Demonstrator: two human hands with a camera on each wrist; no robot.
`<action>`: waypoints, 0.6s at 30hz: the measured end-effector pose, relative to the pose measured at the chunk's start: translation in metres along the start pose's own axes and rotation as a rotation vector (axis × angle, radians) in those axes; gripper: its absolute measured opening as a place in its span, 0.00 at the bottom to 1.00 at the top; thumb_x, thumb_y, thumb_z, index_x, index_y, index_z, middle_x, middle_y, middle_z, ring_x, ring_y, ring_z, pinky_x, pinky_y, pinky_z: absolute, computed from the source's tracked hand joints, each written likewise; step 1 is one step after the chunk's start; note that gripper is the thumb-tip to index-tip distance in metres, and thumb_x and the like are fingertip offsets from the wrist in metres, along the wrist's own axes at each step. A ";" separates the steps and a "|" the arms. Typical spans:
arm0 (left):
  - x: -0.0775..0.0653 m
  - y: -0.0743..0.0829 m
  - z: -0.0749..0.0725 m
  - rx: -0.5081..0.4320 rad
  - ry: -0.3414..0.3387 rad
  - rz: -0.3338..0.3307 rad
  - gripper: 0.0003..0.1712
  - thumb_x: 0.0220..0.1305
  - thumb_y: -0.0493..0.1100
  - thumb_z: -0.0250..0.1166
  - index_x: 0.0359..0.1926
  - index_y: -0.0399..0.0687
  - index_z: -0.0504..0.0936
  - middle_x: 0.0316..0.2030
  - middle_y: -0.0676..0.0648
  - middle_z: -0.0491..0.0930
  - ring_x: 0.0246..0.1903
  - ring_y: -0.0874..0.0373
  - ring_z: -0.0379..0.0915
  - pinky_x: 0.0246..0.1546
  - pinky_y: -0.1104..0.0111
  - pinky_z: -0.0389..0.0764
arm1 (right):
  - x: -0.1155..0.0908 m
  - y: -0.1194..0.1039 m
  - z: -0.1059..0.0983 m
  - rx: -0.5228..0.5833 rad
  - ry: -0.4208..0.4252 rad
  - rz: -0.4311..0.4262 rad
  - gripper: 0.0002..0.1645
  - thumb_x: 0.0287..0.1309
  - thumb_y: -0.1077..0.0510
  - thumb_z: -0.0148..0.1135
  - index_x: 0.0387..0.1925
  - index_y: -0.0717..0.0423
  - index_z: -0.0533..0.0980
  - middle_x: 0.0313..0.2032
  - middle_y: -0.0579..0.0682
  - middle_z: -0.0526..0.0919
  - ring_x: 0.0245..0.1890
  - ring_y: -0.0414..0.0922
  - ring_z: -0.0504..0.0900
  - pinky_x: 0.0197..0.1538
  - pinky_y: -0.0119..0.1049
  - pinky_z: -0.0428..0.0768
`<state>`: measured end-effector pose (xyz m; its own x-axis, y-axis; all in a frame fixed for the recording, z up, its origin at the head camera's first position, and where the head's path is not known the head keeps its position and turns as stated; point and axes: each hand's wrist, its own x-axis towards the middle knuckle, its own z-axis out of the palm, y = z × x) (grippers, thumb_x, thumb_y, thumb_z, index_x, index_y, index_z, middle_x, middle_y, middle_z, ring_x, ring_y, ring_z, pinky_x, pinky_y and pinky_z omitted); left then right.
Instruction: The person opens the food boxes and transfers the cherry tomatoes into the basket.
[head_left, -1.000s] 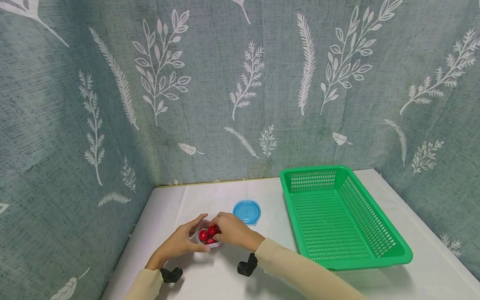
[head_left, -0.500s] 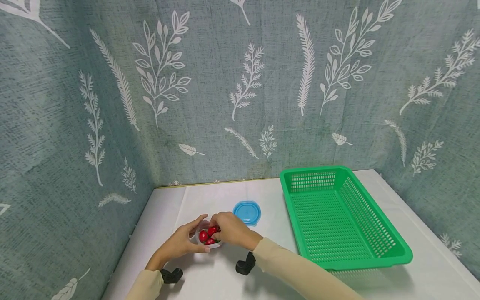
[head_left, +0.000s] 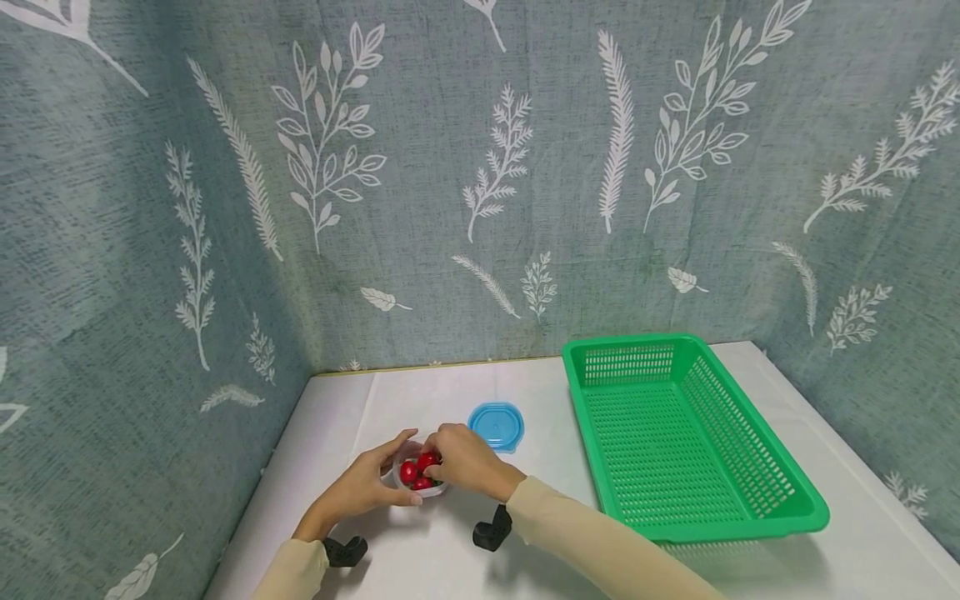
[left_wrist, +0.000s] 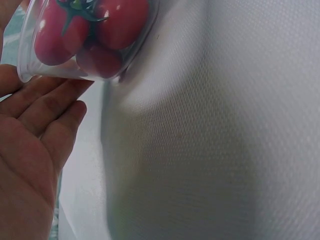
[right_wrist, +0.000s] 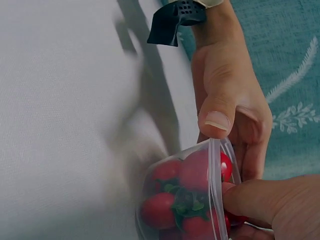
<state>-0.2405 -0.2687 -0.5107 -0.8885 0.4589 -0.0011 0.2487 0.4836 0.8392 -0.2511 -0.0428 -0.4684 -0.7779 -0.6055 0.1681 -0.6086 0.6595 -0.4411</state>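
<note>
In the head view a small clear plastic container (head_left: 432,492) stands on the white table, holding several red cherry tomatoes (head_left: 408,472) with green stems. My left hand (head_left: 362,487) grips its left side, thumb at the near edge and fingers at the far side. From the right, my right hand (head_left: 467,457) reaches over the rim and pinches a cherry tomato (head_left: 427,461) among the others. The right wrist view shows the left thumb (right_wrist: 218,120) against the container's rim (right_wrist: 215,175); the right fingertips are partly hidden inside. Tomatoes (left_wrist: 122,20) also show through the wall in the left wrist view.
A blue lid (head_left: 496,426) lies on the table just beyond the right hand. The large green basket (head_left: 667,450) sits on the right side of the table. Grey-green patterned cloth (head_left: 450,183) walls off the back and sides.
The right forearm has shifted very slightly, and the head view has moved a little. Both hands stay at the container, with the right fingers among the tomatoes throughout.
</note>
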 end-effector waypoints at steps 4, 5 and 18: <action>0.000 0.000 0.001 0.009 0.000 -0.005 0.63 0.54 0.53 0.81 0.81 0.42 0.54 0.70 0.45 0.72 0.71 0.44 0.64 0.70 0.39 0.61 | 0.000 0.004 0.000 0.017 0.001 -0.016 0.14 0.58 0.55 0.77 0.45 0.55 0.88 0.36 0.44 0.84 0.33 0.32 0.76 0.33 0.21 0.76; 0.000 0.000 0.001 0.014 0.000 -0.004 0.63 0.54 0.53 0.81 0.81 0.42 0.54 0.69 0.45 0.72 0.71 0.44 0.64 0.70 0.39 0.61 | 0.000 0.005 0.000 0.028 0.003 -0.021 0.14 0.58 0.55 0.77 0.46 0.55 0.88 0.36 0.43 0.84 0.33 0.32 0.76 0.32 0.21 0.76; -0.001 -0.002 0.001 0.025 -0.003 0.016 0.61 0.56 0.52 0.80 0.80 0.41 0.54 0.69 0.43 0.73 0.71 0.43 0.66 0.69 0.38 0.62 | 0.001 0.018 0.000 0.109 0.022 -0.080 0.13 0.60 0.56 0.76 0.46 0.55 0.87 0.37 0.42 0.86 0.36 0.38 0.82 0.34 0.21 0.76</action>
<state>-0.2397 -0.2697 -0.5126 -0.8833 0.4687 0.0105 0.2723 0.4946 0.8254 -0.2623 -0.0314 -0.4760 -0.7318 -0.6431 0.2256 -0.6491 0.5567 -0.5184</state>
